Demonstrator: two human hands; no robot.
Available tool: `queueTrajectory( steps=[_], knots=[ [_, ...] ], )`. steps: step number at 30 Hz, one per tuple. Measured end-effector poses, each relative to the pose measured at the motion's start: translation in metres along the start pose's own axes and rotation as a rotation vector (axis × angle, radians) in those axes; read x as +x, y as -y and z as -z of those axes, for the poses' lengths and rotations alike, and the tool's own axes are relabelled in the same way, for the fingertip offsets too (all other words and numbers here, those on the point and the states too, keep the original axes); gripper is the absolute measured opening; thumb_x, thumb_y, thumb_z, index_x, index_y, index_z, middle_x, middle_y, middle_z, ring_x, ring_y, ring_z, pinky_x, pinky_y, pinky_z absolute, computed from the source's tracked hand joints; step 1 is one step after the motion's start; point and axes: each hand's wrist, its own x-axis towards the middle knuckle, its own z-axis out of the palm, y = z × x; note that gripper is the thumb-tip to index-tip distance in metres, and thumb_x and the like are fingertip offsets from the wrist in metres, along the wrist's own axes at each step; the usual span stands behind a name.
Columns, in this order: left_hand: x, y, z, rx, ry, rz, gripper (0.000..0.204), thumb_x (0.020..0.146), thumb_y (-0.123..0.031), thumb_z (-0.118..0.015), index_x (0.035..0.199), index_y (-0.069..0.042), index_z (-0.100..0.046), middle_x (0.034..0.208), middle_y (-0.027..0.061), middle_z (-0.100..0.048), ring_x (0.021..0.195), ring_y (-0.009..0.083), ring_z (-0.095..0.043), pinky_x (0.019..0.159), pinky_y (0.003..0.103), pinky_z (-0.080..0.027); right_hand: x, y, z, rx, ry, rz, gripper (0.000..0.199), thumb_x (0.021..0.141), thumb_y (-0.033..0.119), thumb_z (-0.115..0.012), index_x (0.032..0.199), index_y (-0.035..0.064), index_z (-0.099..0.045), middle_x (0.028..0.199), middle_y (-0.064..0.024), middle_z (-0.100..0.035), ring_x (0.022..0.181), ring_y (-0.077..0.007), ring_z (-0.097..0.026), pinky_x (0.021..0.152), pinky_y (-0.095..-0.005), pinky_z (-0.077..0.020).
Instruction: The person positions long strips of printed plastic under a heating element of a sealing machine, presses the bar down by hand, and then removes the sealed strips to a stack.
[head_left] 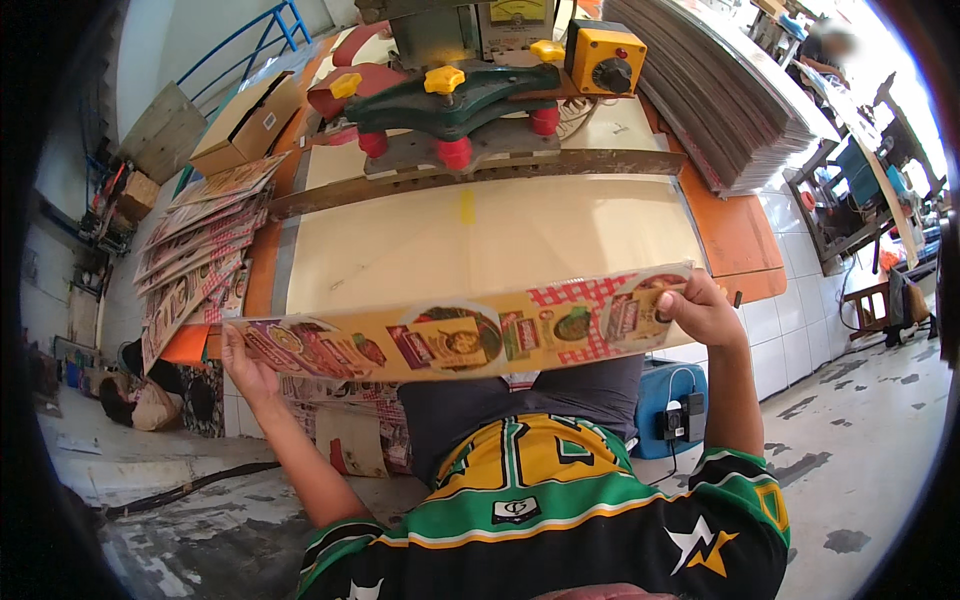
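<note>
A long printed plastic-covered strip (460, 335), with food pictures and red checks on yellow, stretches between my two hands in front of my waist. My left hand (248, 362) grips its left end, thumb up. At the right end, my right hand (703, 308) pinches the upper corner between thumb and fingers. The strip hangs over the near edge of a machine bed with a cream sheet (490, 240) on it. Beyond the sheet stands the press head (455, 110), green with yellow knobs and red feet, above a long metal bar (480, 178).
Loose printed sheets (205, 235) pile up at the left, near an open cardboard box (245, 125). A tall stack of flat sheets (715, 90) stands at the back right. A yellow control box (605, 58) sits beside the press. Below the table is a blue container (655, 410).
</note>
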Motion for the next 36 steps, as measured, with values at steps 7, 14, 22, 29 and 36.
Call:
queueTrajectory(
  steps=[7,14,22,29,36],
  knots=[
    [-0.007,0.021,0.010,-0.095,0.156,0.238,0.031,0.108,-0.029,-0.065,0.127,-0.005,-0.063,0.113,0.0048,-0.071,0.101,0.0150,-0.070,0.088,0.034,-0.059,-0.004,-0.017,0.006,0.361,0.059,0.027,0.044,0.102,0.033,-0.071,0.114,-0.0089,-0.070,0.092,-0.0049,-0.072,0.082,-0.0095,-0.065,0.073,-0.0262,-0.0522],
    [-0.021,-0.008,-0.011,-0.215,0.267,0.364,0.034,0.109,-0.029,-0.061,0.130,-0.002,-0.063,0.120,0.0108,-0.073,0.106,0.0195,-0.073,0.091,0.035,-0.060,-0.005,-0.019,0.009,0.431,-0.396,0.014,0.034,0.106,0.029,-0.065,0.110,-0.0041,-0.070,0.094,-0.0088,-0.075,0.076,-0.0100,-0.071,0.066,-0.0252,-0.0569],
    [-0.064,0.036,0.003,-0.373,0.571,0.529,0.084,0.090,-0.022,-0.080,0.157,0.003,-0.035,0.137,0.0242,-0.065,0.123,0.0433,-0.066,0.098,0.055,-0.059,0.018,-0.023,-0.043,0.569,-0.515,0.009,0.033,0.109,0.031,-0.059,0.117,0.0005,-0.067,0.102,-0.0086,-0.075,0.084,-0.0111,-0.073,0.077,-0.0271,-0.0608],
    [-0.170,0.033,-0.165,-0.402,0.358,0.256,0.070,0.101,-0.018,-0.072,0.156,0.002,-0.034,0.145,0.0158,-0.058,0.125,0.0302,-0.066,0.100,0.048,-0.060,0.033,-0.051,-0.096,0.464,-0.039,-0.037,0.041,0.110,0.030,-0.058,0.133,-0.0034,-0.059,0.120,-0.0107,-0.071,0.100,-0.0219,-0.074,0.084,-0.0334,-0.0609],
    [-0.141,0.014,-0.132,-0.155,0.208,0.270,0.060,0.104,-0.017,-0.065,0.154,0.001,-0.037,0.133,0.0177,-0.065,0.100,0.0249,-0.075,0.067,0.039,-0.067,0.035,-0.003,-0.079,-0.071,-0.035,-0.016,0.030,0.110,0.024,-0.058,0.110,-0.0031,-0.071,0.083,-0.0074,-0.074,0.071,-0.0126,-0.068,0.069,-0.0285,-0.0560]
  ],
)
